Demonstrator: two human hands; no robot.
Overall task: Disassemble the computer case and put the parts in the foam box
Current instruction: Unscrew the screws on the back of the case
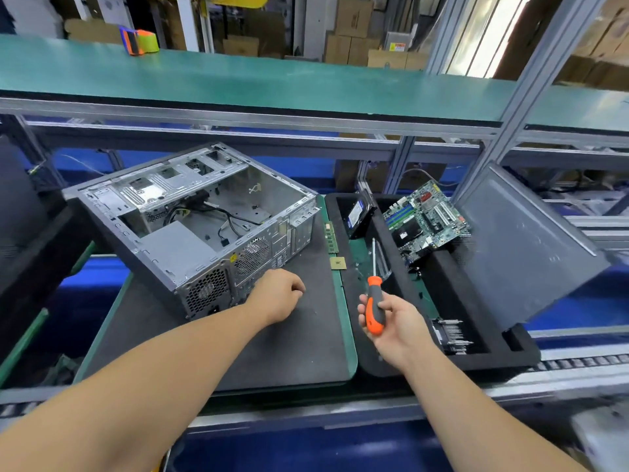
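The open metal computer case (190, 226) lies on its side on the dark mat (279, 342), cables and a power supply inside. My left hand (280, 294) hovers curled just right of the case's rear corner; whether it holds anything is hidden. My right hand (391, 323) grips an orange-and-black screwdriver (373, 301), shaft pointing away. The black foam box (452, 301) to the right holds a motherboard (427, 219), a drive (357, 212) and a heatsink (451, 335). A memory stick (331, 237) and a CPU chip (337, 263) lie at the mat's right edge.
The grey case side panel (531, 247) leans against the foam box's right side. A green shelf (272, 83) with an orange tape dispenser (138, 41) runs overhead at the back. Small screws lie on the green surface inside the box. A roller conveyor (578, 362) runs along the front.
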